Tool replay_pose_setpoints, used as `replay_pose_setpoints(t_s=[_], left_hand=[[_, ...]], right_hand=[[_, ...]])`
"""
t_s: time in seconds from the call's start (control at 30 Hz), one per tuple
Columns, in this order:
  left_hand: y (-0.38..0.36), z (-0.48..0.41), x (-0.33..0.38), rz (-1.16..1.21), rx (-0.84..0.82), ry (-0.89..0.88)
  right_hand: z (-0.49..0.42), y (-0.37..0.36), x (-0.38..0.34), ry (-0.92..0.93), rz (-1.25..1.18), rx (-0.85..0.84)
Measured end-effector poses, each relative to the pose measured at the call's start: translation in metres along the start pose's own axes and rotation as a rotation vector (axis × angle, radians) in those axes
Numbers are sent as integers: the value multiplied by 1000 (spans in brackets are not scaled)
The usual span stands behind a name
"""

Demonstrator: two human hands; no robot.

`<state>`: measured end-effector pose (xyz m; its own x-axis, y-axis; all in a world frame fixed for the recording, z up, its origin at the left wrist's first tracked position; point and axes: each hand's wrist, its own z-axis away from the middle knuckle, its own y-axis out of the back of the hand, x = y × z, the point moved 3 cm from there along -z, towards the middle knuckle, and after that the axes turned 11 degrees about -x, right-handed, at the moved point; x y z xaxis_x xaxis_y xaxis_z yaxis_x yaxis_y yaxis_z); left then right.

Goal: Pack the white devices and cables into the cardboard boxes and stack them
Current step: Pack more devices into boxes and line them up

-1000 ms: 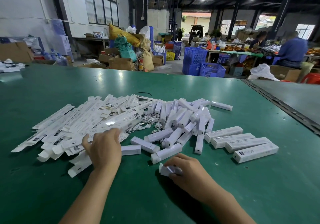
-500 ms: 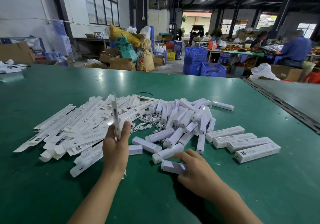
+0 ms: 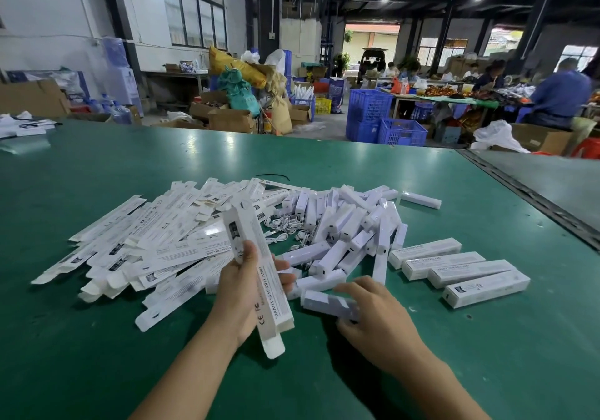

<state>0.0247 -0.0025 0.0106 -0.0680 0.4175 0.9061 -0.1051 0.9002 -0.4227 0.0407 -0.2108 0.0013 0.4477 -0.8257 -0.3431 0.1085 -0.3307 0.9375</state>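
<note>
Box (image 3: pixel 259 276), long, white, printed, gripped in left hand (image 3: pixel 238 294); right hand (image 3: pixel 378 317) pinches one device (image 3: pixel 326 303); four closed boxes (image 3: pixel 441 265) lie right.

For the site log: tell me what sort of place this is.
Probably a warehouse-style packing workshop: a large green worktable heaped with flat white cartons and white devices, blue plastic crates stacked on the floor behind, and other workers seated at tables.
</note>
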Motion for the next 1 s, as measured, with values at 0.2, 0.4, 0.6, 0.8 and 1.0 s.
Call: replay_pose_setpoints(t_s=[0.2,0.4,0.6,0.8,1.0], left_hand=[[-11,0,-9,95,-94,-21],[-10,-3,-11,370,-150,-18],[4,-9,-11,499,-98,-2],[7,-13,-12,538,-62,12],[11,-13,-10,515,85,51]], right_hand=[[6,10,-19,19,11,301],[6,-5,-30,150,-224,16],[-7,0,6,-30,2,-41],[-5,11,22,-79,-577,29],[-28,33,56,-334,-1617,357]])
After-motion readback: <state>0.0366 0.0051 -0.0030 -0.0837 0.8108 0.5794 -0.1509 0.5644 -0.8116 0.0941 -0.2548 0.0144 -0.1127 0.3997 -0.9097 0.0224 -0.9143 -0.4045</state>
